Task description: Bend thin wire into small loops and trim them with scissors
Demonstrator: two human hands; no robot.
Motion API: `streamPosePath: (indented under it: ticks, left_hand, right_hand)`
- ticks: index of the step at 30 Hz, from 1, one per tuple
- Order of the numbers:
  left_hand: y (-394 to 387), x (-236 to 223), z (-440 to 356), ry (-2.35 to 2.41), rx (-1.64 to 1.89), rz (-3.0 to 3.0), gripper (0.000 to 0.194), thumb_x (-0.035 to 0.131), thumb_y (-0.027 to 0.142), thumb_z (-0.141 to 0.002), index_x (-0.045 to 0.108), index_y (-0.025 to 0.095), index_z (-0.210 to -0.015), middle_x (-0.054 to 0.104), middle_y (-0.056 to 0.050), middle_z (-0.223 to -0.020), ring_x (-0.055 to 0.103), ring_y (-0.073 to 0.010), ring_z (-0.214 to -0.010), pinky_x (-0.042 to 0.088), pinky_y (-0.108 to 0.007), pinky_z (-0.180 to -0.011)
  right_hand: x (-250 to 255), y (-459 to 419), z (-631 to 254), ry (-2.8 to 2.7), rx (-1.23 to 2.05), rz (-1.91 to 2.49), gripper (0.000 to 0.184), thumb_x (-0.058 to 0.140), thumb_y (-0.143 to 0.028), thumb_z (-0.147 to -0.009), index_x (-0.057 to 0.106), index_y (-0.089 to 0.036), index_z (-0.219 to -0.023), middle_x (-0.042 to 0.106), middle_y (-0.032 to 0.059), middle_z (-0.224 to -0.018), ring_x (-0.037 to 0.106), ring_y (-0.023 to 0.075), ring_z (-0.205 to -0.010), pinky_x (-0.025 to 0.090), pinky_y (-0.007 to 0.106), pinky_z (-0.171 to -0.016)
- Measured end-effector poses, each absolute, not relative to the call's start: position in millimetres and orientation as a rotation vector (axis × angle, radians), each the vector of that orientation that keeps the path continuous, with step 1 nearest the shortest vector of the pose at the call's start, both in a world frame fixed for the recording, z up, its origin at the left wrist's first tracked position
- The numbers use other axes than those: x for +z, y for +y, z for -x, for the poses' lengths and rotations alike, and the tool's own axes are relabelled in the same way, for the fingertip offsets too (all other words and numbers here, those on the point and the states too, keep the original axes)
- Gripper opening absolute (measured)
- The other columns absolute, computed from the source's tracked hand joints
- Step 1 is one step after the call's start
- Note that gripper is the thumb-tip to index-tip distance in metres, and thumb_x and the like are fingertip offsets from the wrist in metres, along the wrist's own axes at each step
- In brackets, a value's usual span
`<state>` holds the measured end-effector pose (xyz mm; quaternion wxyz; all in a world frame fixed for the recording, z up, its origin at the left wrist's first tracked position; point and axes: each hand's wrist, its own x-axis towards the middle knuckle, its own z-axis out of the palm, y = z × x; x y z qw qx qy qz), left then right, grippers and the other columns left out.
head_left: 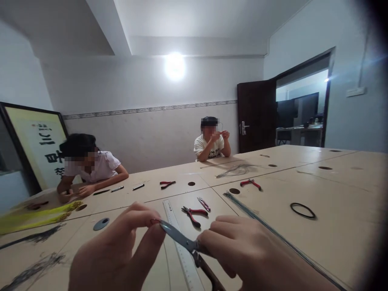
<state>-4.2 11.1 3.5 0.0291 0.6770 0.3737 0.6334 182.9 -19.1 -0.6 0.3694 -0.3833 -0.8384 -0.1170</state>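
Observation:
My left hand (121, 246) pinches a small thin reddish loop (155, 220) between thumb and forefinger. The tip of the scissors (178, 237) reaches that loop; whether it cuts or only touches cannot be made out. My right hand (242, 246) is closed around the scissors near the pivot, and one handle hangs down below the fingers. Under the scissors a clear ruler (182, 254) lies on the table (333, 242). Just beyond are red-handled pliers (194, 214) and small pink-handled snips (203, 204).
A bundle of dark wires (260, 218) runs along my right, near a black ring (303, 211). Yellow strands (39, 216) and grey strands (36, 268) lie at left. More pliers (251, 184) lie farther back. Two people sit across the table, one person (91, 165) at left.

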Motion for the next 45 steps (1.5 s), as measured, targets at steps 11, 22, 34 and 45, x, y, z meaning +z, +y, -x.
streamPosePath:
  ticks: [11, 22, 34, 45]
  left_hand:
    - [6, 16, 1, 0.928, 1.844, -2.139, 0.014, 0.067, 0.019, -0.076, 0.066, 0.027, -0.064, 0.067, 0.010, -0.061, 0.063, -0.0055, -0.057, 0.050, -0.008, -0.055]
    - [6, 13, 2, 0.943, 1.842, -2.132, 0.016, 0.066, 0.016, -0.076, 0.067, 0.029, -0.067, 0.068, 0.012, -0.065, 0.064, -0.0033, -0.059, 0.049, -0.005, -0.058]
    - [6, 11, 3, 0.894, 1.846, -2.133, 0.015, 0.066, 0.017, -0.077, 0.066, 0.028, -0.067, 0.068, 0.012, -0.064, 0.063, -0.0027, -0.058, 0.049, -0.004, -0.056]
    - [6, 13, 1, 0.868, 1.837, -2.087, 0.016, 0.066, 0.017, -0.077, 0.067, 0.029, -0.067, 0.068, 0.012, -0.064, 0.063, -0.0023, -0.058, 0.048, -0.003, -0.055]
  right_hand:
    - [-16, -6, -182, -2.073, -0.287, 0.777, 0.029, 0.057, -0.043, -0.086, 0.050, -0.021, -0.068, 0.044, -0.0054, -0.051, 0.039, 0.0098, -0.044, 0.023, 0.023, -0.043]
    - [-17, -8, -185, -2.117, -0.364, 0.824, 0.028, 0.074, -0.037, -0.072, 0.049, -0.024, -0.076, 0.040, -0.0080, -0.054, 0.037, 0.0096, -0.043, 0.023, 0.022, -0.041]
    - [-20, -8, -184, -2.104, -0.399, 0.788, 0.025, 0.064, -0.041, -0.081, 0.047, -0.023, -0.075, 0.040, -0.0068, -0.054, 0.037, 0.0103, -0.044, 0.023, 0.023, -0.041]
    - [-19, -8, -186, -2.131, -0.401, 0.806, 0.032, 0.074, -0.035, -0.073, 0.044, -0.024, -0.074, 0.040, -0.0084, -0.054, 0.036, 0.0089, -0.043, 0.023, 0.022, -0.041]
